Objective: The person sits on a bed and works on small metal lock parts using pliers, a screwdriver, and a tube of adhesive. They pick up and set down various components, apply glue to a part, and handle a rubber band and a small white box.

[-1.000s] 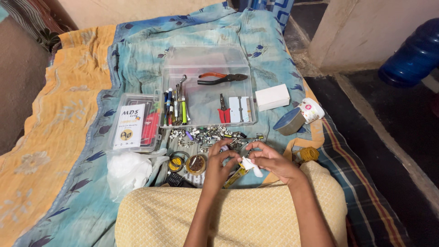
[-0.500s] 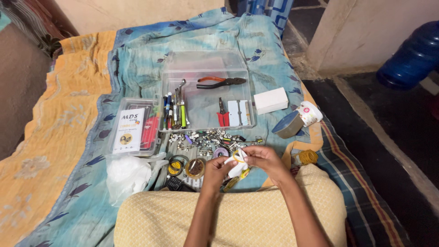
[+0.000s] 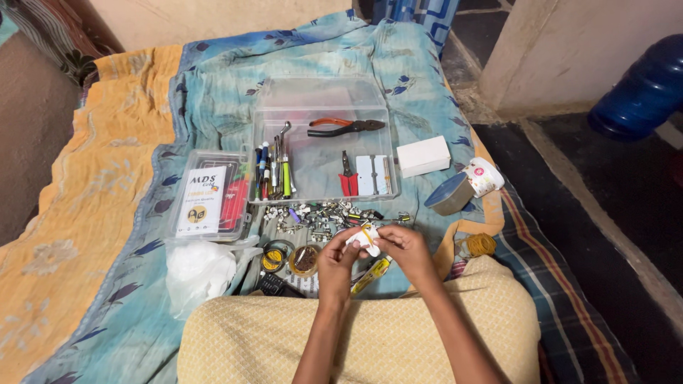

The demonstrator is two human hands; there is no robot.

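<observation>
My left hand (image 3: pixel 334 259) and my right hand (image 3: pixel 404 247) meet over the front of the blue cloth (image 3: pixel 213 107). Together they pinch a small white part with a yellow wire (image 3: pixel 364 237). Just beyond them lies a heap of small metal parts (image 3: pixel 320 215). A yellow-handled tool (image 3: pixel 371 274) lies under my hands. Two small round tins (image 3: pixel 292 257) sit to the left of my left hand. A cream cushion (image 3: pixel 270 341) covers my lap under both forearms.
A clear plastic tray (image 3: pixel 320 99) holds pliers (image 3: pixel 345 127), screwdrivers and cutters. Left of it is a small clear case with a card (image 3: pixel 206 203), with a white plastic bag (image 3: pixel 200 267) below. A white box (image 3: pixel 423 156), a grey tape roll (image 3: pixel 449 194) and a wire coil (image 3: pixel 477 245) lie right.
Both hands have drawn closer together and lifted slightly, turning the small white part between the fingers. Everything on the cloth has stayed in place.
</observation>
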